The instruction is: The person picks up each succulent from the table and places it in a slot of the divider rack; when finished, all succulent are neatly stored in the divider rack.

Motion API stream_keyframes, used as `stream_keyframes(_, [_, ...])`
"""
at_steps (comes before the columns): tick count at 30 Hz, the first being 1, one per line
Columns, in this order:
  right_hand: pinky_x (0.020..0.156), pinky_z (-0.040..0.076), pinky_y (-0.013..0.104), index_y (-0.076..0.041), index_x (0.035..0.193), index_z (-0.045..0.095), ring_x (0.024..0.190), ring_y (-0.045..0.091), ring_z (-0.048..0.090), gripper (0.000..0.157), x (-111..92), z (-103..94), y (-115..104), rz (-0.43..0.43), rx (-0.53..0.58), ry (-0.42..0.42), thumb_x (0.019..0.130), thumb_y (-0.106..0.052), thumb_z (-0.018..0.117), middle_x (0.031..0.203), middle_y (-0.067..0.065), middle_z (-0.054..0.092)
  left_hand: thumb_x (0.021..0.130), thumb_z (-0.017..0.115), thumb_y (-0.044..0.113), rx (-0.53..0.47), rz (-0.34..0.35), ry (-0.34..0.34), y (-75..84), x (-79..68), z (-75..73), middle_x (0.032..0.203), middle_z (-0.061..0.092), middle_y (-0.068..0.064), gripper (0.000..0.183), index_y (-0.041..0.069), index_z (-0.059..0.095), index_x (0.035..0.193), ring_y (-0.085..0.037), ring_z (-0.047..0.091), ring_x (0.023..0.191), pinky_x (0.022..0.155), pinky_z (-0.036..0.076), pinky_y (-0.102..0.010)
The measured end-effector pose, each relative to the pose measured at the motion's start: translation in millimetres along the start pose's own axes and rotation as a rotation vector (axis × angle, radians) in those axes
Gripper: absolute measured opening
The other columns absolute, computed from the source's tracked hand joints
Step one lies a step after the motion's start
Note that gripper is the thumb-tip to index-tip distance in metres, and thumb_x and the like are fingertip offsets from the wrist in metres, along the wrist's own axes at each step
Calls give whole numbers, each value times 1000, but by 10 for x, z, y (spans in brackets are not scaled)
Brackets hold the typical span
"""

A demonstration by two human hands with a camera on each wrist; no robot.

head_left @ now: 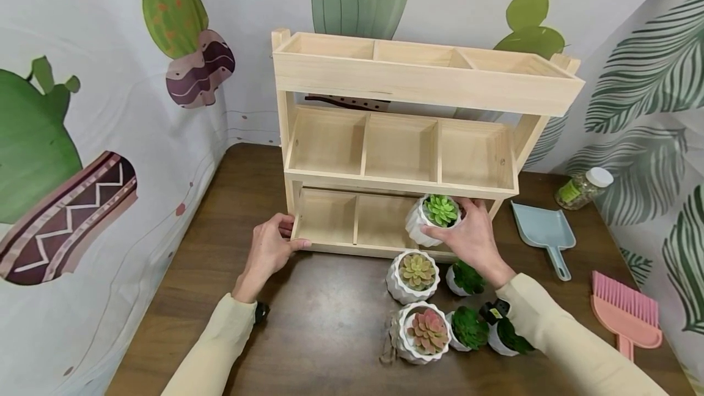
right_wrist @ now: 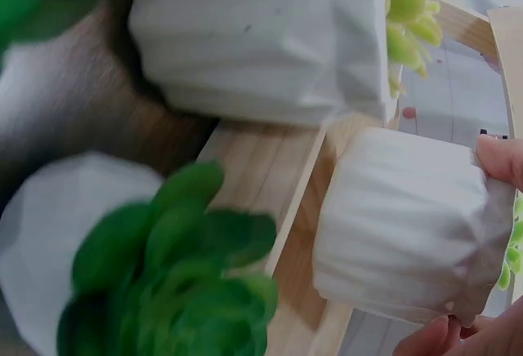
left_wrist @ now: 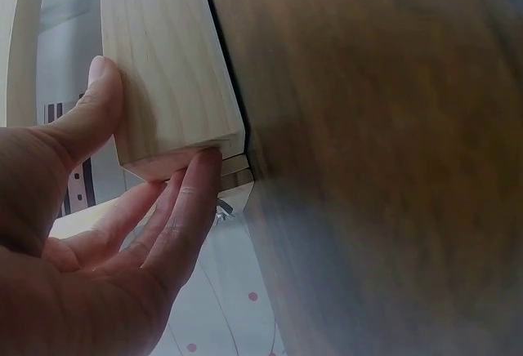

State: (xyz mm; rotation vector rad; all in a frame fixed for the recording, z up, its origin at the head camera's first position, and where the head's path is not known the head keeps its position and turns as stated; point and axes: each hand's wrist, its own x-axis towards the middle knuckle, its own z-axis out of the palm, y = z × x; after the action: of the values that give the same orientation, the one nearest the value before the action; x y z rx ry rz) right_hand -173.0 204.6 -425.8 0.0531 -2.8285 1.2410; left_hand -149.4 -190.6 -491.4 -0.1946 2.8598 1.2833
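My right hand holds a white faceted pot with a bright green succulent by its rim, between thumb and fingers. That pot is slightly tilted at the right part of the bottom tier of a three-tier wooden plant shelf. In the right wrist view, the held white pot is over the tray; whether it touches the wood I cannot tell. At the bottom tier's left end, my left hand grips the corner, thumb on one side and fingers at the end, as the left wrist view shows.
In front of the shelf stand a yellowish succulent, a pink succulent and several dark green succulents in white pots. At right lie a blue dustpan, a pink brush and a white-capped jar.
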Motion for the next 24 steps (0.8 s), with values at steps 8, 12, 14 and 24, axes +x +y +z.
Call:
stream_keyframes(8, [130, 30, 63, 3, 153, 56, 152, 48, 38, 88, 22, 121, -96, 55, 55, -37, 81, -25, 98, 164, 30, 40, 82, 98, 20, -6, -12, -7, -8, -7, 7, 118, 79, -21, 63, -2, 68, 133, -35, 78, 108, 93, 64, -49])
stream_keyframes(12, [130, 29, 61, 2, 153, 57, 152, 46, 38, 88, 39, 183, -152, 51, 87, -50, 79, -21, 99, 163, 29, 43, 83, 98, 20, -7, -14, -10, -14, -5, 2, 119, 79, -21, 63, -2, 67, 133, -35, 78, 108, 93, 63, -49])
stream_keyframes(14, [131, 29, 60, 2, 153, 57, 152, 46, 39, 88, 53, 216, -186, 50, 101, -60, 79, -21, 99, 163, 27, 44, 83, 98, 20, -7, -13, -11, -14, -1, -1, 119, 79, -21, 63, -2, 67, 133, -35, 78, 108, 94, 63, -49])
stream_keyframes(24, [131, 35, 59, 2, 155, 52, 153, 45, 46, 93, 116, 355, -344, 86, 143, -148, 79, -22, 99, 162, 25, 52, 81, 99, 18, -10, 5, -9, -4, 17, -20, 116, 79, -20, 60, -2, 68, 128, -33, 79, 106, 91, 64, -48])
